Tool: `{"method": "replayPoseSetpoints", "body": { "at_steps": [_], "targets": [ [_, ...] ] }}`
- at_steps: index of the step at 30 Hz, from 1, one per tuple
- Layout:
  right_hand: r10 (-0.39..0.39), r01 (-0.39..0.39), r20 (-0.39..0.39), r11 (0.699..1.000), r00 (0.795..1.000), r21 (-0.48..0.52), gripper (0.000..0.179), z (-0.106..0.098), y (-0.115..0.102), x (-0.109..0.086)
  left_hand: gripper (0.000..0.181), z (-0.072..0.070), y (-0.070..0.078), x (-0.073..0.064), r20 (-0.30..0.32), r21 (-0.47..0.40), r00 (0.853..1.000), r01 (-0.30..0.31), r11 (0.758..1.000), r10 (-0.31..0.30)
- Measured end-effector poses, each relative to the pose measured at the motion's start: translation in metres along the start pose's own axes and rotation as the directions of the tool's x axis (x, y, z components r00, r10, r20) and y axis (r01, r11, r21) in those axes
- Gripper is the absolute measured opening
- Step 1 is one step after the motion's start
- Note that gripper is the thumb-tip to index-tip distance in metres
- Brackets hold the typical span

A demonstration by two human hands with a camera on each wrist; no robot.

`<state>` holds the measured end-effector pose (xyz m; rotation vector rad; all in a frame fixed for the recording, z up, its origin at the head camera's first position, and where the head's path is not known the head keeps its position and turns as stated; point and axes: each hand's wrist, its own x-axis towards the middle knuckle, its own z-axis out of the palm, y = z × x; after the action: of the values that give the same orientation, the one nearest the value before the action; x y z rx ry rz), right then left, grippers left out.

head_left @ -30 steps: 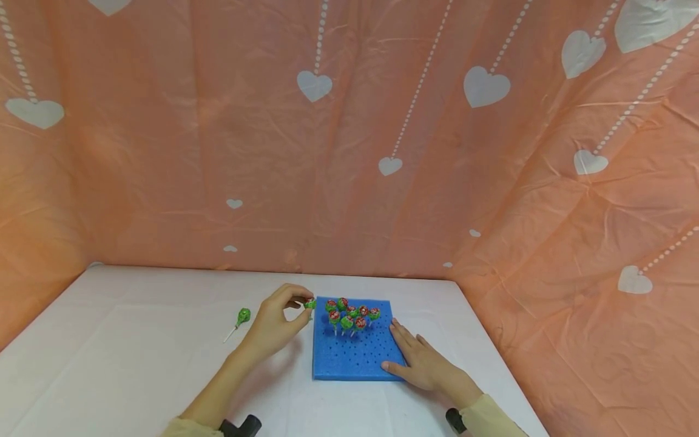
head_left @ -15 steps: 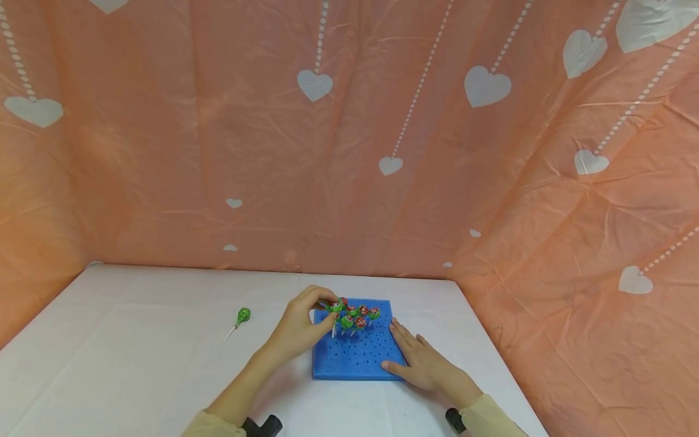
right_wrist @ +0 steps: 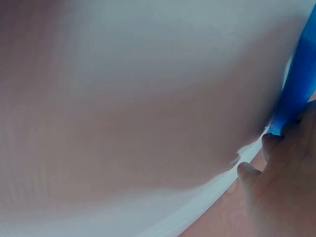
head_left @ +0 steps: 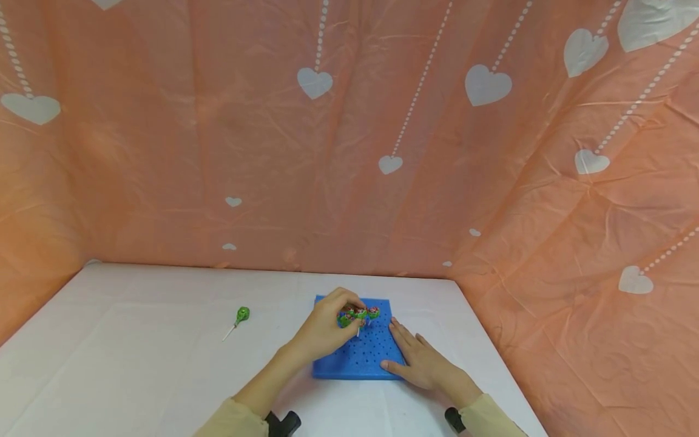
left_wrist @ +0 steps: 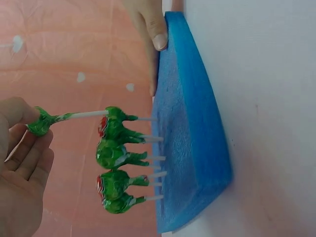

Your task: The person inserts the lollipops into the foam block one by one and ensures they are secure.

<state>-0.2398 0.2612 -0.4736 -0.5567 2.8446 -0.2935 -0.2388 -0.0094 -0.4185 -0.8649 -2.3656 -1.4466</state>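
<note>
My left hand (head_left: 326,326) pinches a green-wrapped lollipop (left_wrist: 40,122) by its candy end, above the blue foam board (head_left: 349,368). In the left wrist view its white stick points toward the board, and its tip is near the heads of other lollipops (left_wrist: 112,154) standing in the board. From the head view, my left hand partly covers that cluster. My right hand (head_left: 420,363) rests along the board's right edge, fingers extended and thumb on top. Another green lollipop (head_left: 243,314) lies on the table left of the board.
Small holes dot the board's top surface. A white cloth covers the table (head_left: 136,340). Behind and to the sides hangs an orange curtain (head_left: 349,212) with white hearts. A black strap mount (head_left: 284,423) sits on my left wrist.
My left hand has moved right with the lollipop, from beside the board's left edge to above the cluster. My right hand has stayed in place.
</note>
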Motion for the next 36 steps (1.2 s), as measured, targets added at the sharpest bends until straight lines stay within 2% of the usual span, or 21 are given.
{"method": "replayPoseSetpoints", "body": {
  "at_steps": [10, 15, 27, 36],
  "targets": [
    [-0.009, 0.009, -0.01, 1.0, 1.0, -0.016, 0.094, -0.001, -0.001, -0.001, 0.024, 0.014, -0.005, 0.008, 0.091, 0.178, 0.995, -0.06, 0.982, 0.044],
    [-0.009, 0.009, -0.017, 1.0, 1.0, -0.025, 0.093, 0.0, 0.0, 0.0, 0.023, 0.018, -0.006, 0.008, 0.132, 0.228, 0.99, -0.08, 0.97, 0.051],
    [-0.016, 0.016, -0.021, 1.0, 1.0, -0.019, 0.093, 0.001, 0.002, 0.001, 0.02, 0.022, -0.016, 0.006, 0.12, 0.253, 0.992, -0.06, 0.965, 0.03],
    [-0.011, 0.011, -0.012, 1.0, 1.0, -0.01, 0.093, 0.0, 0.0, -0.001, 0.02, 0.025, -0.017, 0.006, 0.12, 0.28, 0.993, -0.051, 0.959, 0.018]
  ]
}}
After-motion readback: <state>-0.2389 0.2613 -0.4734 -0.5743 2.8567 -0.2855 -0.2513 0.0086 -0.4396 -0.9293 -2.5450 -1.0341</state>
